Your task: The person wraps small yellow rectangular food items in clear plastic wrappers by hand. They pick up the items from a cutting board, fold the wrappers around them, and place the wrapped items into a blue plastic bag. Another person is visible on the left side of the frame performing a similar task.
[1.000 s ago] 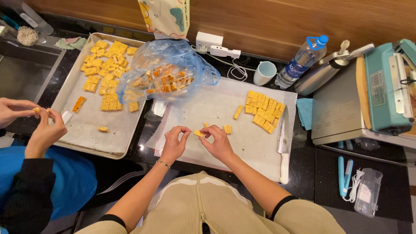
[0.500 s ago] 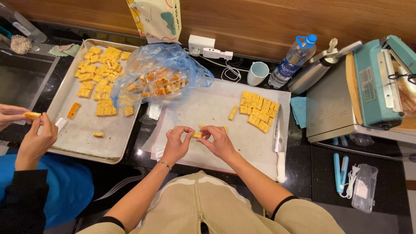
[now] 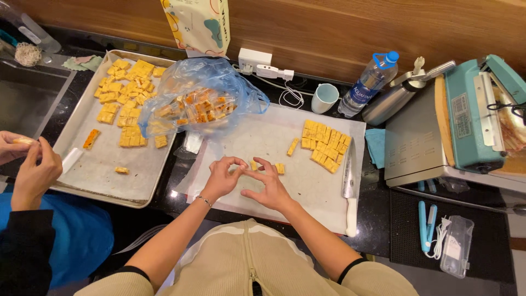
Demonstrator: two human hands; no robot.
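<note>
While both hands meet over the white sheet, the scene reads so:
Left hand: fingers curled, tips pinched together; what they pinch is hidden.
Right hand: fingers loosely spread, touching the left fingertips.
Yellow piece: just behind the fingers.
Knife: right edge.
Stack of pieces: farther right.
Plastic bag: far left.

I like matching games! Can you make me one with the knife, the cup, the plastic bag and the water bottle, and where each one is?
Things:
1. knife
2. cup
3. plastic bag
4. water bottle

Places:
A. between the cup and the steel flask
B. on the right edge of the white board
C. overlapping the metal tray and the board
D. by the white cable, behind the board

Pairs: 1-B, 2-D, 3-C, 4-A
</note>
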